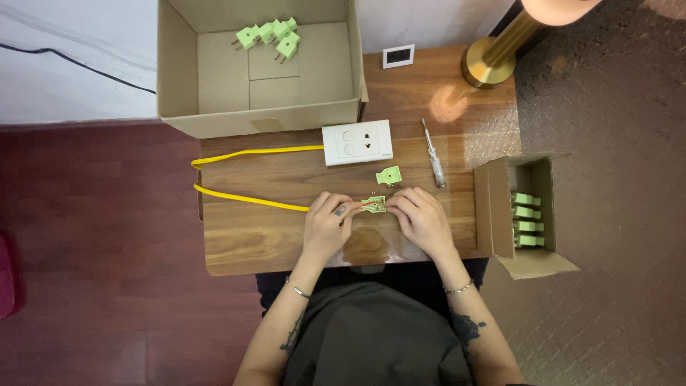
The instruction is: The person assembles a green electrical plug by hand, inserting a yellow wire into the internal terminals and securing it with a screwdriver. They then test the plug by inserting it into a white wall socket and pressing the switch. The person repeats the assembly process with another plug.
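An opened green plug half (374, 204) with its wiring showing lies on the wooden table (243, 236), pinched between both hands. My left hand (326, 225) holds its left end, where the yellow cable (246, 152) enters it. Gripping the right end is my right hand (423, 218). The plug's loose green cover (389, 175) lies just above them. A screwdriver (433, 155) with a clear handle rests to the upper right. The cable loops left and runs to a white socket block (357, 142).
A large open cardboard box (214, 78) at the back holds several green plugs (271, 33). A small open box (500, 214) at the right edge holds more green plugs (527, 219). A brass lamp base (489, 64) and a small white display (398, 56) stand at the back right.
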